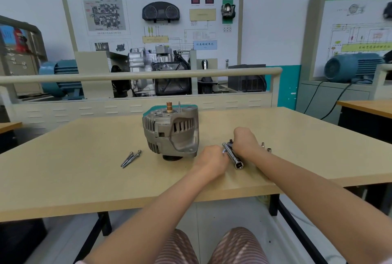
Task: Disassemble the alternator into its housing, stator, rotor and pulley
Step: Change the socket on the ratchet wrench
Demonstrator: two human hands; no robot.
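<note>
The grey alternator (171, 132) stands on the table with its black pulley (172, 158) down and its copper slip rings (169, 107) pointing up. To its right, both hands meet on a chrome socket wrench (233, 156) with an open socket end at the front. My left hand (212, 160) is curled around the tool's near side. My right hand (246, 140) grips its far end, fingers wrapped over the head. Neither hand touches the alternator.
Long through bolts (130, 158) lie left of the alternator. Small sockets or nuts (266, 147) sit just right of my right hand. The beige table (84, 168) ends close to my knees. A training bench with a gearbox (157, 70) stands behind a rail.
</note>
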